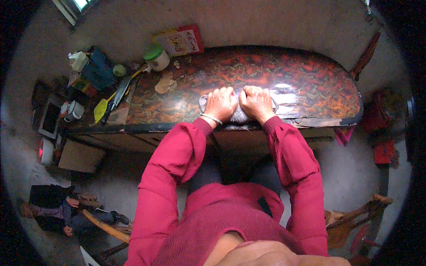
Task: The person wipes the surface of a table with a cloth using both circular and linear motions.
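A small grey cloth (239, 115) lies bunched near the front edge of a glossy table (310, 84) with a red and orange leaf pattern. My left hand (220, 104) and my right hand (256, 103) rest side by side on top of the cloth, fingers curled down into it. Most of the cloth is hidden under the hands. A thin bangle sits on my left wrist. Red sleeves cover both forearms.
At the table's left end stand a green-lidded white jar (157, 58), a yellow spatula (103, 108), a dark knife (119, 93), a mug (74, 111) and a crumpled paper scrap (165, 84). A red booklet (181, 41) leans behind. A wooden chair (355, 217) stands at lower right.
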A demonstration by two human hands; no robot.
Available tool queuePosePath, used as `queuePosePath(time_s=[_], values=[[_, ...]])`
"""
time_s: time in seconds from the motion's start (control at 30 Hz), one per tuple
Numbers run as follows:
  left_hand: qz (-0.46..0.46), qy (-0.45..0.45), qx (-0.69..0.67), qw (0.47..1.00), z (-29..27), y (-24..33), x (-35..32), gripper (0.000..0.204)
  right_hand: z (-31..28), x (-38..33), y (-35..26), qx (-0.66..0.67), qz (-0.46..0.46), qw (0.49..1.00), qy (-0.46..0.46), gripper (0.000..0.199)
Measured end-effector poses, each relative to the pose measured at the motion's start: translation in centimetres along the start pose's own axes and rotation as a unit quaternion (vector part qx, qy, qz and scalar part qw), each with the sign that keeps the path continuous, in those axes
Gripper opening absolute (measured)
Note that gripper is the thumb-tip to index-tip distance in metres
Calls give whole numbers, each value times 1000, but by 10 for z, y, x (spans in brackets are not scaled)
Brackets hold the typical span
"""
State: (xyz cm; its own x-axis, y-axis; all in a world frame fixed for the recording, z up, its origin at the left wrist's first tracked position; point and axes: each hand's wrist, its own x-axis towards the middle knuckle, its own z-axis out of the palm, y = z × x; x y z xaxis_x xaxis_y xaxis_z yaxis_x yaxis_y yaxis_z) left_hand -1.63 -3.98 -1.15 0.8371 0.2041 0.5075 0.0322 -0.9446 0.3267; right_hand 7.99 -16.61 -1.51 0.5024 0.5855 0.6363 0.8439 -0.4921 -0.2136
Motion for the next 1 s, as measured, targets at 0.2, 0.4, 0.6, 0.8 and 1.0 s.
queuePosePath(time_s=[0.2,0.4,0.6,0.8,1.0], values=[[6,-15,-23,1000,-3,8,-12,17,-14,-11,-5,72,-6,997,-25,21],[23,-21,-38,999,1,-2,4,18,-8,6,2,69,2,995,-69,23],[-4,-25,-17,1000,20,-27,46,20,20,44,22,62,25,997,-47,26],[-47,-18,-6,999,38,-46,84,25,36,80,37,4,100,989,-109,31],[-56,11,20,998,39,-45,85,24,49,75,42,-6,83,996,-20,27]])
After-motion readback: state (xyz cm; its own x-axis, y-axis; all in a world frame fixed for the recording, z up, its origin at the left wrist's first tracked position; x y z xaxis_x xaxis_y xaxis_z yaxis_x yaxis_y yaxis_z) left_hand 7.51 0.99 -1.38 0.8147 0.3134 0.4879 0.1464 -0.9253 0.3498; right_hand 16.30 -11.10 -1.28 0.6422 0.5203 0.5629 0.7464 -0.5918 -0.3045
